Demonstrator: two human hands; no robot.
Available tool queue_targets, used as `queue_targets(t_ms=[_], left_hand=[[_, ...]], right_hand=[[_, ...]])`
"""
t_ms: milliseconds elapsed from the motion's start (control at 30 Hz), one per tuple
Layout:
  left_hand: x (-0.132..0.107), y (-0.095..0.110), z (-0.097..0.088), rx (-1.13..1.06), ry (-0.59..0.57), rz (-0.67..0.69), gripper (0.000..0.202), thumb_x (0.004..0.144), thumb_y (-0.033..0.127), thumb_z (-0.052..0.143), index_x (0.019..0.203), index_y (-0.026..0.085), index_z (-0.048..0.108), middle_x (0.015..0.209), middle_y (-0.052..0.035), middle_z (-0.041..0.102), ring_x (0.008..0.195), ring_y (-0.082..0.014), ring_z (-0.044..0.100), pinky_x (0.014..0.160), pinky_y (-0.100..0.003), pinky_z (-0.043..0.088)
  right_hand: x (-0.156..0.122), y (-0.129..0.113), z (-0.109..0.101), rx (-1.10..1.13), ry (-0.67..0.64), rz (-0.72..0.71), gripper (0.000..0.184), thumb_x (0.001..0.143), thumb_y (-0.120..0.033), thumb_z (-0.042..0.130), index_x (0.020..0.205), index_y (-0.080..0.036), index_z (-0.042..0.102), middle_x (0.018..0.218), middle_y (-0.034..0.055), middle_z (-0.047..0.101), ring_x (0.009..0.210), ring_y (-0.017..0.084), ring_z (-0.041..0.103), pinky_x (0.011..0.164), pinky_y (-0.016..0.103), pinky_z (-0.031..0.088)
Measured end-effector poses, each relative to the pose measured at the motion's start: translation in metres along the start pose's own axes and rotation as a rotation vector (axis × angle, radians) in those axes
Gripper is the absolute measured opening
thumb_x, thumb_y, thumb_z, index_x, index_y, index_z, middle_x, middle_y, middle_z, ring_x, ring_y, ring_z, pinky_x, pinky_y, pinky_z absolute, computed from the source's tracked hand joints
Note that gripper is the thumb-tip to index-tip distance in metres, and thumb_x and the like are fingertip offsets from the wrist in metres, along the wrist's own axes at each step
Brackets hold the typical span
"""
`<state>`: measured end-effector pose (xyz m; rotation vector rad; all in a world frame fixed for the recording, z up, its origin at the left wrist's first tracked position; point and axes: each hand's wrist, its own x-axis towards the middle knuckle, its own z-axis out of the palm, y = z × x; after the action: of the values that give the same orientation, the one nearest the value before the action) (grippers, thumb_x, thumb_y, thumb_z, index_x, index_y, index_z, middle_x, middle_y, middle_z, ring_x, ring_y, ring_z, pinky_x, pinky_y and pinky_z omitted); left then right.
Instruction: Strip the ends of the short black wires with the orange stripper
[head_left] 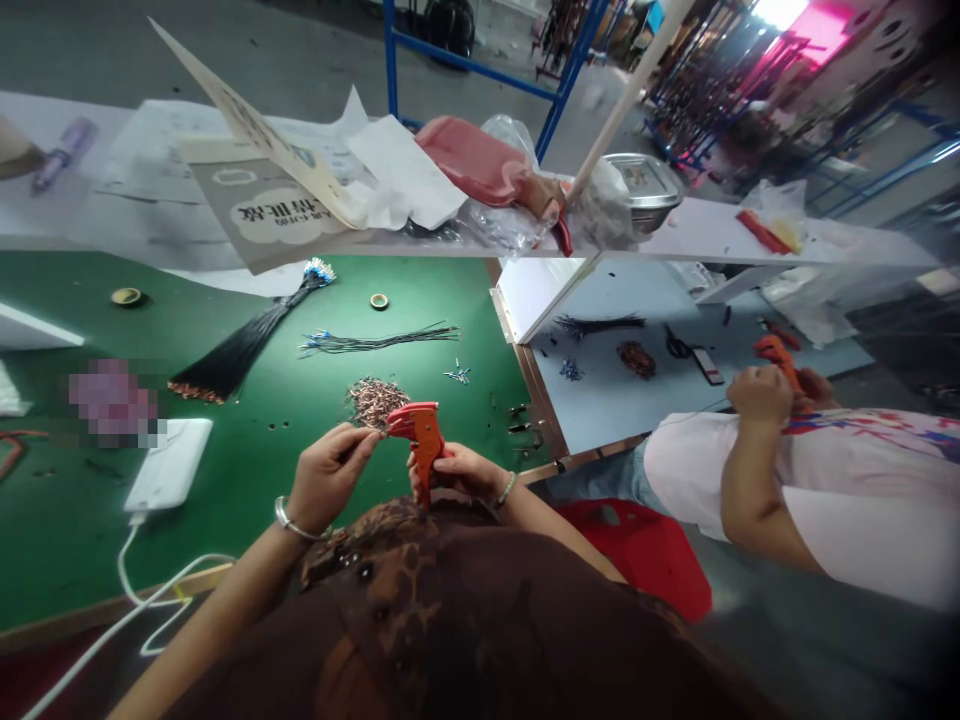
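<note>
My right hand (457,468) is closed around the handle of an orange wire stripper (426,432), held upright near my body. At the red jaws of the stripper, my left hand (334,470) pinches something thin, probably a wire end, too small to make out clearly. Just behind the jaws lies a heap of small copper-coloured pieces (375,400) on the green mat. Beyond it stretches a loose row of thin black wires (382,341) with blue and white ends. A thick bundle of black wires (247,345) with copper ends lies to the left.
A white power bank (169,465) with a cable lies at left. Tape rolls (379,301) and small blue terminals (458,373) are on the green table. A shelf (420,243) with papers crosses the back. On the right, a co-worker (772,440) holds another orange tool.
</note>
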<state>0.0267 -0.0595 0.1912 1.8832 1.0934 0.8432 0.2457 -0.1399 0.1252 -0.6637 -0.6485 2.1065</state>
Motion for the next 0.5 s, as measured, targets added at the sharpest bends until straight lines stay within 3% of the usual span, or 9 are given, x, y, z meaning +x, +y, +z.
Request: queue_targets(t_ms=[200, 500], left_hand=[[0.006, 0.005, 0.0, 0.027, -0.074, 0.082, 0.027, 0.091, 0.036, 0.057, 0.079, 0.016, 0.07, 0.064, 0.0009, 0.056, 0.056, -0.0086, 0.048, 0.054, -0.02, 0.039], [0.009, 0.005, 0.006, 0.424, 0.024, 0.2, 0.035, 0.097, 0.038, 0.048, 0.082, 0.018, 0.071, 0.07, -0.0013, 0.062, 0.059, -0.0086, 0.053, 0.058, -0.021, 0.037]], right_hand=[[0.008, -0.011, 0.008, 0.029, 0.01, -0.042, 0.058, 0.071, -0.048, 0.083, 0.11, -0.012, 0.061, 0.095, 0.0089, 0.066, 0.082, 0.021, 0.067, 0.077, 0.038, 0.055], [0.032, -0.01, 0.026, -0.177, 0.176, -0.287, 0.053, 0.072, -0.041, 0.082, 0.112, -0.015, 0.057, 0.096, 0.0076, 0.066, 0.081, 0.019, 0.066, 0.077, 0.036, 0.055]])
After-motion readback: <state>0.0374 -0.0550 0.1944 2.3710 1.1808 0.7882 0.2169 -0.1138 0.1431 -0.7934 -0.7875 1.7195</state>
